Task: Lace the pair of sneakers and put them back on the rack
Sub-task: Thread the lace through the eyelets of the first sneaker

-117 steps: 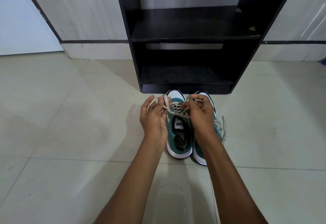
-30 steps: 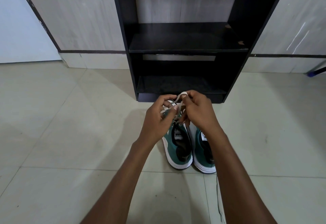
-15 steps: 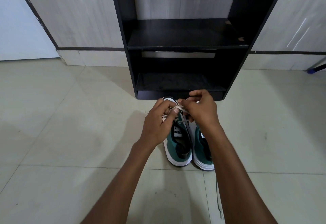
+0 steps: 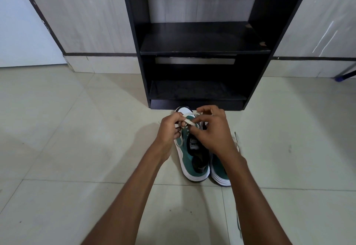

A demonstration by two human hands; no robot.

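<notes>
From my remote station I observe a pair of green suede sneakers with white soles standing on the pale tiled floor [image 4: 77,148], directly in front of the black wooden shoe rack [image 4: 202,38], toes pointing toward its base. The left-hand sneaker [image 4: 192,160] sits side by side with the right-hand sneaker [image 4: 219,171], their soles touching or nearly so; I cannot tell which. The right-hand sneaker is largely covered by the forearm.

The left hand [image 4: 169,129] is above the forefoot of the left-hand sneaker, its grip closed, fingers pinching the flat cream shoelace [image 4: 189,121]. The right hand [image 4: 212,129] is just beside it, toward the rack; thumb and forefinger appear pinched together at the same lace, the remaining fingers spread. A loop of the lace arcs over the white toe cap between the two hands. A short tail of lace hangs beside the left-hand sneaker, on the side away from its partner.

A loose lace end [image 4: 238,140] lies on the floor just beside the right-hand sneaker, on its outer side.

Both visible shelves of the rack carry no shoes. A blue furniture leg [image 4: 344,74] shows far to the right of the rack.
</notes>
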